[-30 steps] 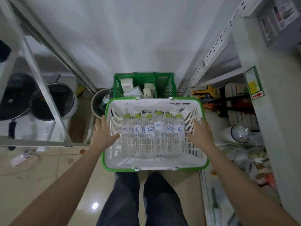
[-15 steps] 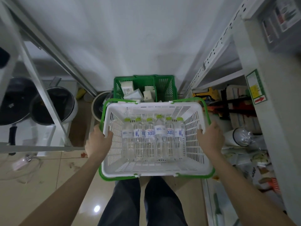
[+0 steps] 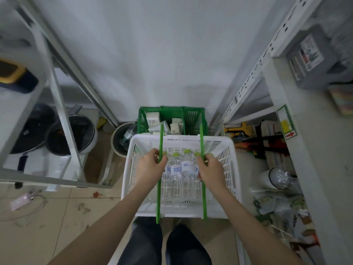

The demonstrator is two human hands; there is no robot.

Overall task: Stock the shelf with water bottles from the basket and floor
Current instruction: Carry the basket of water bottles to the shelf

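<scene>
Fig.: left hand [image 3: 150, 167] and right hand [image 3: 209, 169] each curl round one green handle [image 3: 160, 188] of the white basket [image 3: 227, 169], both handles raised over the middle, likely so the load hangs level for carrying. Water bottles [image 3: 186, 169] lie side by side inside, green caps toward the wall. Green crate [image 3: 193, 117] w/ small boxes just behind. Tiled floor [image 3: 57, 217]; narrow aisle btw. metal shelves [image 3: 267, 77]; pots [image 3: 70, 134] at left.

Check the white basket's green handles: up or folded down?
Up. Both green handles arch over the white basket; the left hand and right hand each grip one.
</scene>
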